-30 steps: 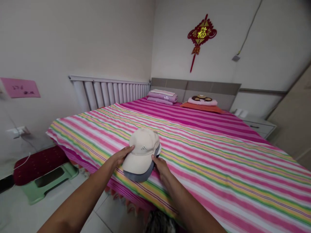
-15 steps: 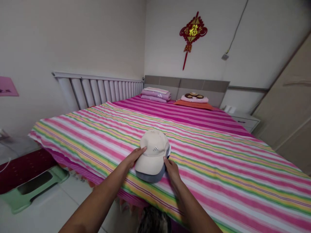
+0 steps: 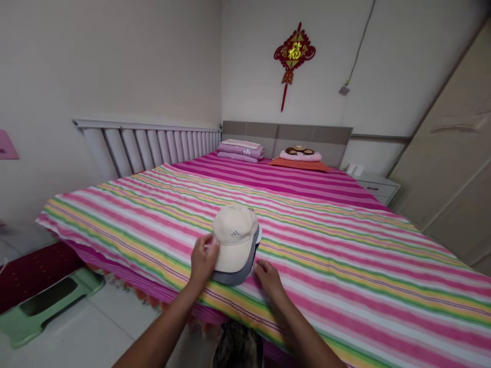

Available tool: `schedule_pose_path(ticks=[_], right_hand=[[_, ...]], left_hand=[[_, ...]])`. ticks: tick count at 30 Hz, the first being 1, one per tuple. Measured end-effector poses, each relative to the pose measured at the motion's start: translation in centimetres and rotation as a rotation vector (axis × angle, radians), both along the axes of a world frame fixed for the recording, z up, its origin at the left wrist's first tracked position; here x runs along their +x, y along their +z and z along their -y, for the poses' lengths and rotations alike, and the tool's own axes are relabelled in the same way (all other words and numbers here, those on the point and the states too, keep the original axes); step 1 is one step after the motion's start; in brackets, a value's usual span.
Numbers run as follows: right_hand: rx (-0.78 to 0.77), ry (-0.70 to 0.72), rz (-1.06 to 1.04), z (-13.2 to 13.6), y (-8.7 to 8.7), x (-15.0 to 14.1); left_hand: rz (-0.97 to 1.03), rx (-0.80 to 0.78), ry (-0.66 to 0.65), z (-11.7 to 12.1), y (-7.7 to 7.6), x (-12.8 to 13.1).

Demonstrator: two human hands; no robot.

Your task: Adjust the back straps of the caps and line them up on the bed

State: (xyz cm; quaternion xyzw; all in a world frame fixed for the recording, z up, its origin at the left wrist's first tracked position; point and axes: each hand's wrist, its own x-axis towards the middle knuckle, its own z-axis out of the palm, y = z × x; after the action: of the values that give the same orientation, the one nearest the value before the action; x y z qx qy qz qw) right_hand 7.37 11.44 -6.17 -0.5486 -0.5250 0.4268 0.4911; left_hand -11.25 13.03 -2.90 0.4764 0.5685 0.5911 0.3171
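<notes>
A cream baseball cap [image 3: 233, 230] with a small metallic logo sits on top of a blue-grey cap [image 3: 232, 277], whose brim sticks out below. A white edge at their right side may belong to another cap. The stack rests on the striped bedspread [image 3: 153, 214], brims towards me. My left hand [image 3: 202, 258] is beside the cream brim's left edge, fingers loosely bent and apart, thumb close to the brim. Just off the right side of the brims is my right hand [image 3: 268, 276], its fingers loosely curled with no cap between them.
Folded purple bedding [image 3: 241, 151] and a pink pillow [image 3: 301, 155] on an orange cloth lie near the headboard [image 3: 314, 138]. A white radiator [image 3: 149, 145] runs along the left wall. On the floor at left stands a green stool [image 3: 76, 283]; a nightstand [image 3: 378, 188] is at right.
Both hands have let go of the cream cap's brim and moved slightly outward and back. The caps stay stacked on the bed. The whole view has shifted a little.
</notes>
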Motion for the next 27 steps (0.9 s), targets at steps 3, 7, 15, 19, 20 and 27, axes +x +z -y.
schedule_pose_path(ticks=[3, 7, 15, 19, 20, 27], right_hand=[[-0.038, 0.048, -0.046, 5.6, -0.7, 1.5], [-0.001, 0.043, -0.139, 11.7, -0.5, 4.0], [0.106, -0.167, -0.600, 13.7, 7.0, 6.9], [0.146, -0.215, -0.660, 13.3, 9.1, 7.6], [0.159, -0.218, -0.663, 13.2, 9.4, 7.7], [0.210, -0.209, -0.595, 13.3, 9.9, 8.0]], left_hand=[[-0.082, -0.089, -0.219, 6.2, -3.1, 2.5], [-0.006, -0.241, -0.465, 11.4, -4.8, 5.7], [-0.168, -0.012, -0.477, 9.2, 4.6, 8.6], [-0.204, 0.054, -0.492, 8.7, 6.0, 9.4], [-0.213, 0.056, -0.496, 8.7, 6.0, 9.5], [-0.200, 0.021, -0.511, 9.2, 5.2, 9.9]])
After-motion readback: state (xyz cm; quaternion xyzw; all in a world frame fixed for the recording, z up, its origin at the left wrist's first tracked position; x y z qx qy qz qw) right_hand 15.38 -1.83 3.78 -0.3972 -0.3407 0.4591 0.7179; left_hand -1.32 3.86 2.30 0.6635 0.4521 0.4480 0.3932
